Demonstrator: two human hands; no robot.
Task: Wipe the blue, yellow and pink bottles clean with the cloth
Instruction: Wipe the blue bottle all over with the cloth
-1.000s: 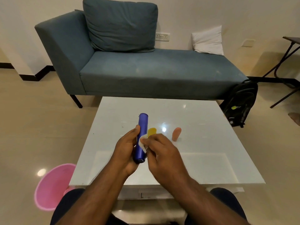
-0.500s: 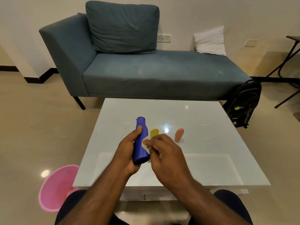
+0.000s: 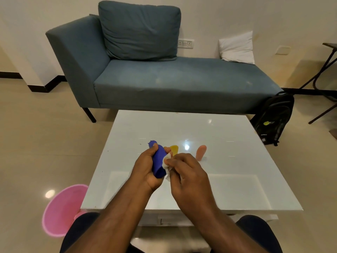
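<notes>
My left hand point(image 3: 145, 167) grips the blue bottle point(image 3: 159, 161) above the white table point(image 3: 237, 179), its top pointing away and to the left. My right hand point(image 3: 184, 172) pinches a small white cloth point(image 3: 166, 160) and presses it against the bottle's right side. Behind my hands stands the yellow bottle point(image 3: 174, 149), mostly hidden by my fingers. The pink bottle point(image 3: 201, 152) stands upright to its right, apart from both hands.
A blue-grey couch point(image 3: 164, 84) with a white pillow point(image 3: 237, 48) runs behind the table. A black backpack point(image 3: 275, 117) leans at its right end. A pink bin point(image 3: 62, 209) sits on the floor at the table's near-left corner. My knees are under the near edge.
The blue bottle has tilted so its top leans further left and looks shorter. My left thumb has moved up near its cap. The cloth stays pressed on the bottle's side.
</notes>
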